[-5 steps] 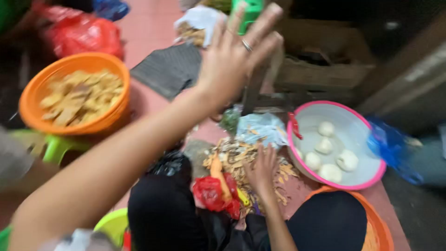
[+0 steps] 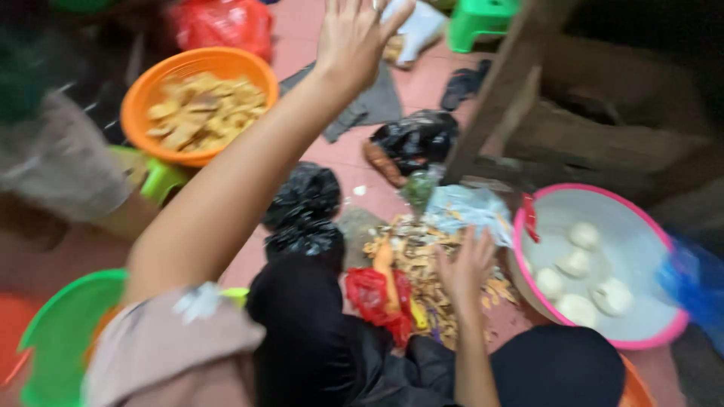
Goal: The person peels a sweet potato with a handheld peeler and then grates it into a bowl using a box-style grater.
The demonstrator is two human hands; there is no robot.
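Note:
My left hand [image 2: 357, 39] is lifted high at the top of the view, fingers spread and holding nothing, with a ring on one finger. It hovers above a grey cloth [image 2: 369, 105] on the floor, right of the orange basin [image 2: 134, 113] of pale cut pieces. My right hand [image 2: 465, 265] rests low, fingers apart, on a heap of yellowish peelings [image 2: 413, 252]. A red plastic bag [image 2: 371, 295] lies just left of that hand. The pink-rimmed white basin [image 2: 520, 226] holding several round peeled white pieces stands to its right.
Black plastic bags [image 2: 305, 202] [image 2: 416, 137] lie on the red floor. A slanted wooden post [image 2: 501, 87] rises at the right, with a green stool [image 2: 483, 19] behind it. There is a green basin [image 2: 56, 343] at bottom left, a blue bag [image 2: 695, 280] at far right and another person [image 2: 56, 169] at left.
My left hand has risen a little further toward the top of the view, and the view has shifted. My right hand stays on the peelings.

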